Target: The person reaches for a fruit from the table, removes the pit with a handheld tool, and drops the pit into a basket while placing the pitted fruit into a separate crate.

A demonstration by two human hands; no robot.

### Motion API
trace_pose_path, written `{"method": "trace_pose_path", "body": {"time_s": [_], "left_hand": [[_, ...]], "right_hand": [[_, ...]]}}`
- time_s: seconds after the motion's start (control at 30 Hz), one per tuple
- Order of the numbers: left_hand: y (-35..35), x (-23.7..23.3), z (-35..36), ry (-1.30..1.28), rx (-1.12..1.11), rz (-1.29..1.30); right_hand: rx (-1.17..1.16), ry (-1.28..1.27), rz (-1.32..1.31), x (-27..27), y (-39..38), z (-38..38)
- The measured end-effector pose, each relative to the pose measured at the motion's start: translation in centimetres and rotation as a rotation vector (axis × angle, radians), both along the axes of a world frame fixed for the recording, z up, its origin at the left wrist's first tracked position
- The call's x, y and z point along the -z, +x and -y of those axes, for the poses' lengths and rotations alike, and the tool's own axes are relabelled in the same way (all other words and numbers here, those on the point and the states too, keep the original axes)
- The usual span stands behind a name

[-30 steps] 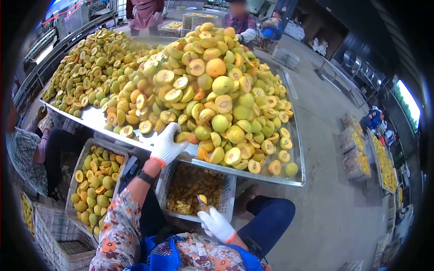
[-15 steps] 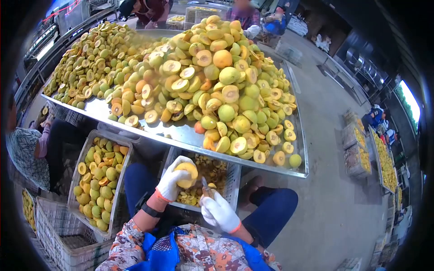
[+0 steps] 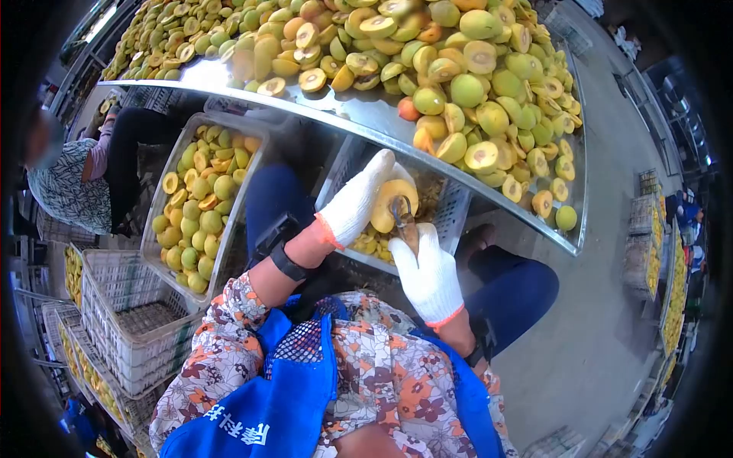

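Observation:
Wearing a white glove, my left hand [image 3: 359,197] holds a halved yellow fruit [image 3: 389,200] with its cut face toward the tool. My right hand [image 3: 429,278], also gloved, grips the wooden handle of a pitting tool [image 3: 402,217]. The tool's curved metal loop lies against the middle of the cut face. Beneath both hands stands a crate [image 3: 456,215] with small fruit pieces inside. Just beyond, halved yellow-green fruits [image 3: 466,90] are heaped on a metal table [image 3: 328,107].
A crate of fruit halves [image 3: 261,153] stands left of my knee, with another crate [image 3: 130,347] nearer. A co-worker [image 3: 72,179] sits at the far left. Crates of fruit [image 3: 640,256] stand on the floor at the right.
The view has tilted down and shifted left. The tool in my right hand, apart from the fruit before, now touches its cut face.

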State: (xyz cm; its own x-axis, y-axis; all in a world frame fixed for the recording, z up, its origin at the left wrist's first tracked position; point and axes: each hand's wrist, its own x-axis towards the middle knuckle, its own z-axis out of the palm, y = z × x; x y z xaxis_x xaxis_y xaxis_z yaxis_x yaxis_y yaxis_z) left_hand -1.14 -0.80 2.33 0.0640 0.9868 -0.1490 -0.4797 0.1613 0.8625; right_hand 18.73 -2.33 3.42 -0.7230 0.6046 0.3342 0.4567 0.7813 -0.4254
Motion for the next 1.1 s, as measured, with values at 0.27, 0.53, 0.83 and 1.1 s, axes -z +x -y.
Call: {"method": "trace_pose_path", "body": {"time_s": [0.27, 0.53, 0.83, 1.1], "left_hand": [[0.1, 1.5, 0.1, -0.032, 0.032, -0.179], [0.1, -1.0, 0.6, 0.071, 0.092, -0.708], [-0.1, 0.5, -0.3, -0.132, 0.107, -0.017], [1.8, 0.5, 2.0, 0.112, -0.159, -0.538]], "right_hand": [[0.104, -0.167, 0.098, 0.3, -0.2, 0.4], [0.166, -0.428, 0.05, 1.2, -0.5, 0.5], [0.135, -0.589, -0.02, 1.2, -0.3, -0.3], [-0.068, -0.062, -0.068, 3.5, -0.1, -0.3]]}}
